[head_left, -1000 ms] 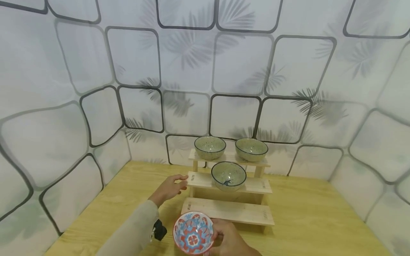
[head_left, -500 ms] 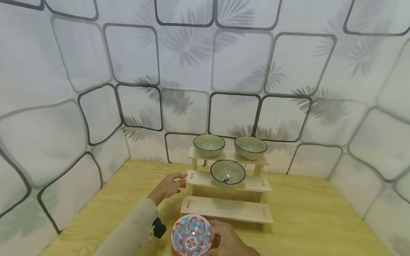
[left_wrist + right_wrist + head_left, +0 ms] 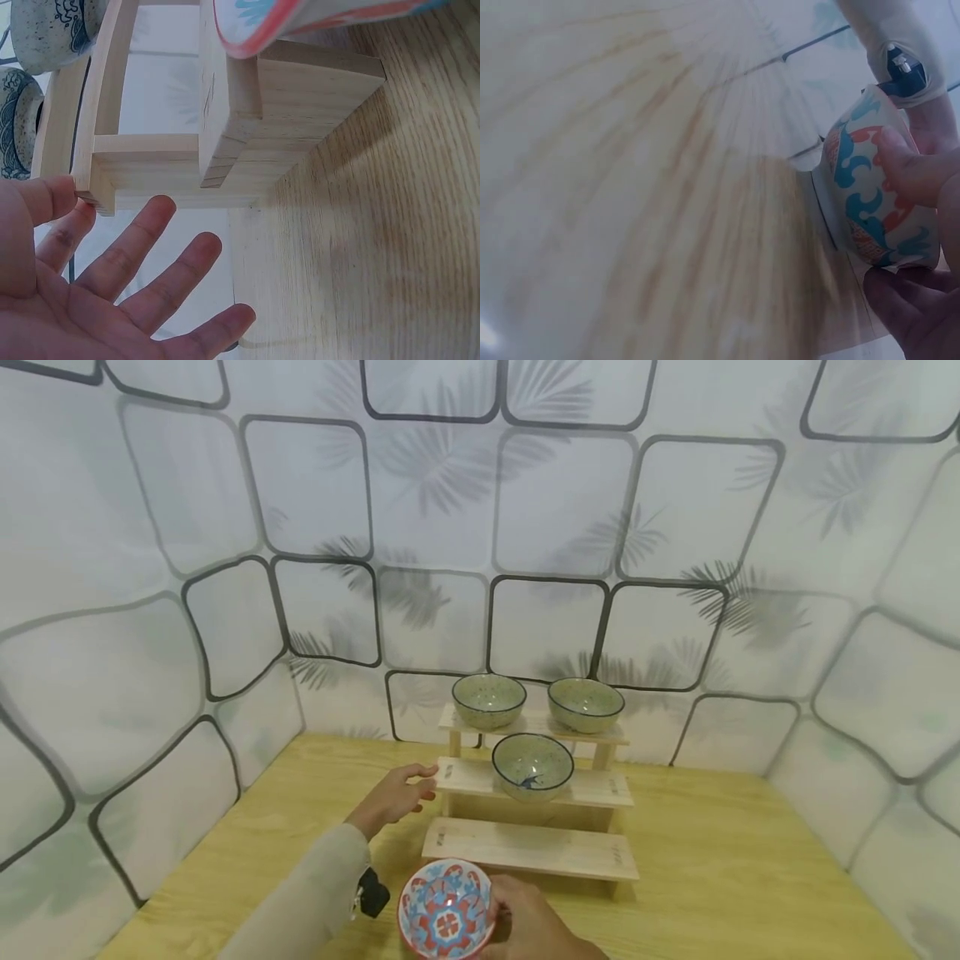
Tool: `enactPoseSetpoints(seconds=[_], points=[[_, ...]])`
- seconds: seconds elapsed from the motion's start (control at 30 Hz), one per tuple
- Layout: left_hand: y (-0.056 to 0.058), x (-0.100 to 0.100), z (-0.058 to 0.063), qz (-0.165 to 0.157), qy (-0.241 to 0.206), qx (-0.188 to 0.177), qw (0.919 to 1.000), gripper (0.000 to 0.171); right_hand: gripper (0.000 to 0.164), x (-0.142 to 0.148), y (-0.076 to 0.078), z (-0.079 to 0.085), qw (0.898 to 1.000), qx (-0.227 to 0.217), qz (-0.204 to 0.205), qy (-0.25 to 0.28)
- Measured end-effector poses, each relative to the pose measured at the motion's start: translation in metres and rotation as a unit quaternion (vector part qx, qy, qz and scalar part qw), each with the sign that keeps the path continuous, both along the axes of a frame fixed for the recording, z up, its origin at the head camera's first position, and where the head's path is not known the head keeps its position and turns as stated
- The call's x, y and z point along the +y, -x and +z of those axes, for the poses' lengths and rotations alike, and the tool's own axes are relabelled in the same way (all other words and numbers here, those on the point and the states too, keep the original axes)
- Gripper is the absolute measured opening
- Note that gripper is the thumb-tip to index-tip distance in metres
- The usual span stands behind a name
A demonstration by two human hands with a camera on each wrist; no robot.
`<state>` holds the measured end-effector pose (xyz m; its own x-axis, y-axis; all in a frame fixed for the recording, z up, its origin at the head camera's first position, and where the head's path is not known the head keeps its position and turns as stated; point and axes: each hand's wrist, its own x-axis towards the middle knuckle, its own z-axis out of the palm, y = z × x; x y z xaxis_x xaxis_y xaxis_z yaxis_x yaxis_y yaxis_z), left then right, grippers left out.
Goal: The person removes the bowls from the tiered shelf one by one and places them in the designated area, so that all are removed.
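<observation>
My right hand [image 3: 536, 922] grips a small bowl [image 3: 446, 906] with a red and blue floral pattern by its right side. It is tilted so its inside faces me, in front of a three-step wooden stand [image 3: 528, 847]. In the right wrist view the thumb lies on the bowl's patterned outer wall [image 3: 866, 187], with fingers on the opposite side. My left hand [image 3: 393, 797] pinches the left end of the middle step between thumb and index finger; its other fingers [image 3: 184, 274] spread free. A speckled green bowl [image 3: 532, 768] sits on that middle step.
Two more speckled green bowls [image 3: 489, 702] [image 3: 587, 706] stand on the top step. The lowest step [image 3: 528, 852] bears nothing. A wood-grain table [image 3: 720, 860] extends around the stand, with patterned curtain walls [image 3: 570, 510] behind and at both sides.
The patterned bowl has shifted slightly left and down in the head view, still in my right hand. The view itself drifts a little; my left hand stays at the stand.
</observation>
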<state>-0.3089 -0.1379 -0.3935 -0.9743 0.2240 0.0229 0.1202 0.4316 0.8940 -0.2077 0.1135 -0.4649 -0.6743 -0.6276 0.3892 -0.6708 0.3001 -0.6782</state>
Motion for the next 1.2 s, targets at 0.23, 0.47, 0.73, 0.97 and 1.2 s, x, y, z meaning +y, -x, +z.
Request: enactPoseSetpoints(seconds=[0.23, 0.47, 0.73, 0.97, 1.2], points=[[0.0, -0.002, -0.002, 0.009, -0.004, -0.005, 0.9999, 0.038, 0.043, 0.0, -0.002, 0.007, 0.995, -0.1, 0.013, -0.013], [-0.002, -0.001, 0.0, 0.017, 0.018, -0.004, 0.9997, 0.037, 0.061, 0.005, -0.009, 0.028, 0.98, -0.198, 0.0, 0.015], [0.0, 0.007, 0.001, 0.029, 0.112, 0.051, 0.992, 0.028, 0.051, 0.017, -0.005, 0.036, 0.994, -0.101, -0.025, 0.036], [0.0, 0.004, 0.003, 0.024, 0.116, 0.047, 0.9918, 0.029, 0.048, 0.024, 0.005, 0.045, 0.997, -0.035, -0.036, 0.064], [-0.001, 0.007, 0.003, 0.021, 0.121, 0.051, 0.9911, 0.03, 0.044, 0.034, 0.009, 0.064, 0.995, -0.001, -0.042, 0.092]])
